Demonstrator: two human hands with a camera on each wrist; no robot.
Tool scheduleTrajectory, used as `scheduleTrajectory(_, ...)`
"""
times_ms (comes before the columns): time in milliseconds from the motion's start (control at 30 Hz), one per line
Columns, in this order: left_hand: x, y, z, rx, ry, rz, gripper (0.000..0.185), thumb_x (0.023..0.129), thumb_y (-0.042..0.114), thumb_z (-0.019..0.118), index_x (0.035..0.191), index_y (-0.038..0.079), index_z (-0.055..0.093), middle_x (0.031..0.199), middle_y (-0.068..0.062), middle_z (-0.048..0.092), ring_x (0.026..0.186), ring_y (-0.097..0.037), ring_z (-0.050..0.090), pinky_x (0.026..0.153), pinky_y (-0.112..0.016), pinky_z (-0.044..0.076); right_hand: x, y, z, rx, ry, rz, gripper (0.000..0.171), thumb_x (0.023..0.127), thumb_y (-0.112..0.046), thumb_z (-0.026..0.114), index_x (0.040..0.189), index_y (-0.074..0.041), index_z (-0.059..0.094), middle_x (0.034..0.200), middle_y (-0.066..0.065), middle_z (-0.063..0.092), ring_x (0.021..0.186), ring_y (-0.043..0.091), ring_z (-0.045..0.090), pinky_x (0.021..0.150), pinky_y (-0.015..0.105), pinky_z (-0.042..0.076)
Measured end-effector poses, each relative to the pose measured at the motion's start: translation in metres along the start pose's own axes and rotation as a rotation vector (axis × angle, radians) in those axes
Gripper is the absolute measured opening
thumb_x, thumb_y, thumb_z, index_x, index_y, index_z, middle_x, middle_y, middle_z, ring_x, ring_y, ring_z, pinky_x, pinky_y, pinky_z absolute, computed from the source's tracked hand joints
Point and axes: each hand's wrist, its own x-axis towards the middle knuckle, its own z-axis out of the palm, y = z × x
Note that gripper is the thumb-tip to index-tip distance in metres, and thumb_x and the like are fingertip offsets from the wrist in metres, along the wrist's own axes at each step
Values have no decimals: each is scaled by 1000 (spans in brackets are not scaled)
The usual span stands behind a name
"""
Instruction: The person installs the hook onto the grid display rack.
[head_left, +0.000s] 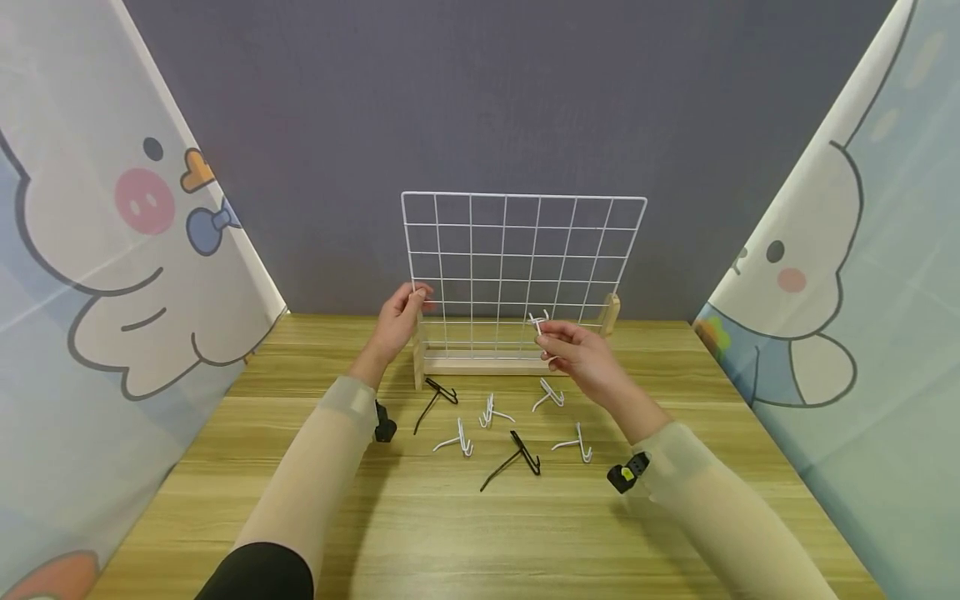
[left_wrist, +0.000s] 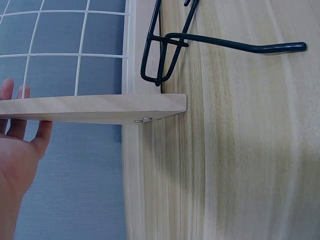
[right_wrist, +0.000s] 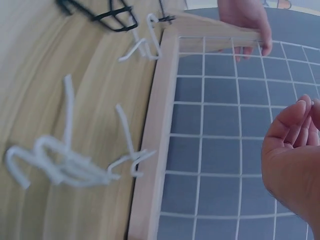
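A white wire grid panel [head_left: 504,255] stands upright in a wooden base [head_left: 487,363] on the table. My left hand [head_left: 399,323] grips the wooden side post [left_wrist: 92,106] at the panel's left edge, its fingers reaching round the post in the left wrist view. With thumb and fingertips, my right hand [head_left: 581,357] pinches a white wire hook [head_left: 537,320], held in front of the grid's lower right part. In the right wrist view most of that hook is hidden by the right hand [right_wrist: 292,145].
Several white hooks [head_left: 461,439] and two black hooks, one at left [head_left: 440,398] and one nearer me [head_left: 519,457], lie on the wooden table [head_left: 435,533]. The right wooden post [head_left: 610,315] holds the panel's far side. A grey wall [head_left: 480,100] rises behind.
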Motion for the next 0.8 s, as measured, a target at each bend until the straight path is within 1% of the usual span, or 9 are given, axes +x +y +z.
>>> scheduleTrajectory(100, 0, 0, 0, -5, -6, -1, 40, 120, 30, 46, 140, -2, 61, 149, -37, 53, 140, -59, 56, 79, -27, 48, 4, -5, 8, 8, -5, -5, 23, 111, -6, 63, 133, -5, 62, 106, -4, 68, 87, 8, 63, 76, 22, 54)
scheduleTrajectory(167, 0, 0, 0, -1, -5, -4, 41, 120, 31, 46, 140, -3, 60, 150, -37, 52, 140, -58, 56, 72, -28, 46, 6, -8, 13, 11, -9, -8, 22, 110, -6, 64, 133, -5, 63, 106, -4, 68, 86, 8, 64, 76, 22, 54)
scheduleTrajectory(300, 1, -1, 1, -3, 0, -4, 45, 120, 30, 45, 142, -8, 57, 149, -38, 51, 140, -59, 56, 68, -24, 43, 9, -13, 23, 22, -12, -14, 24, 110, -6, 65, 134, -4, 64, 107, -1, 68, 86, 9, 65, 75, 22, 54)
scheduleTrajectory(433, 0, -1, 2, -8, 7, 0, 45, 120, 28, 45, 142, -10, 56, 148, -38, 51, 139, -60, 56, 78, -22, 48, 13, -17, 32, 25, -14, -25, 27, 110, -6, 64, 137, -1, 62, 105, -4, 68, 86, 9, 65, 75, 23, 54)
scheduleTrajectory(467, 0, 0, 2, -2, 9, 1, 44, 120, 28, 45, 142, -10, 56, 147, -36, 52, 139, -60, 56, 82, -22, 49, 14, -18, 35, 28, -16, -30, 27, 111, -6, 64, 137, -1, 62, 105, -5, 68, 86, 9, 64, 75, 23, 54)
scheduleTrajectory(567, 0, 0, 2, -2, 14, 2, 42, 120, 28, 46, 140, -7, 59, 141, -28, 58, 138, -60, 57, 88, -22, 50, 17, -21, 41, 47, -16, -38, 27, 111, -6, 62, 138, 0, 61, 105, -5, 67, 86, 10, 64, 75, 23, 54)
scheduleTrajectory(667, -1, 0, 2, -5, 18, 5, 40, 120, 27, 47, 139, -5, 60, 137, -22, 61, 138, -61, 57, 88, -22, 50, 22, -25, 48, 73, -16, -38, 28, 111, -6, 63, 138, 0, 60, 108, -2, 66, 88, 11, 63, 73, 22, 53)
scheduleTrajectory(767, -1, 0, 2, -15, 19, 7, 39, 120, 27, 48, 138, -5, 61, 136, -23, 61, 137, -61, 58, 88, -22, 50, 26, -28, 55, 92, -11, -34, 29, 111, -6, 63, 140, 1, 60, 108, -1, 66, 88, 13, 63, 73, 21, 53)
scheduleTrajectory(800, -1, 0, 2, -16, 17, 7, 40, 120, 27, 48, 138, -6, 60, 138, -25, 60, 138, -62, 57, 86, -22, 50, 28, -30, 58, 95, -9, -34, 30, 111, -5, 63, 140, 1, 60, 108, -1, 66, 88, 13, 63, 73, 21, 54)
